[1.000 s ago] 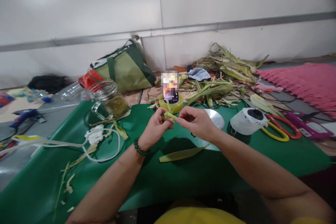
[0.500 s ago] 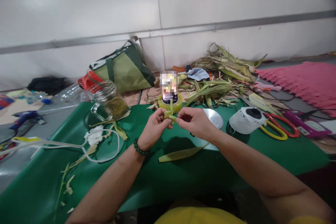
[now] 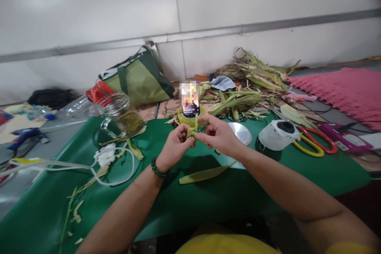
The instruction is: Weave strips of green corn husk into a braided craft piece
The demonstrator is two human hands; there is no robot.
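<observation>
My left hand (image 3: 177,143) is closed, its thumb and fingers pinching a folded pale-green corn husk strip (image 3: 191,131). One narrow end of the strip stands upright in front of the phone. From the other side my right hand (image 3: 218,135) grips the same strip, thumb low against the fold and index finger raised near the upright end. Its exact contact is partly hidden. Below both hands, a flat loose husk piece (image 3: 205,174) lies on the green mat (image 3: 166,206).
A phone (image 3: 190,101) leans behind a yellow tape roll (image 3: 186,118). Left stand a glass jar (image 3: 129,121) and a white cord (image 3: 113,183). To the right are a metal lid (image 3: 240,133), white thread spool (image 3: 275,137) and scissors (image 3: 312,145). Husks (image 3: 262,73) pile up behind.
My right hand has shifted slightly left, and its index finger has lifted and stretched toward the upright end. The folded strip has turned a little in my fingers.
</observation>
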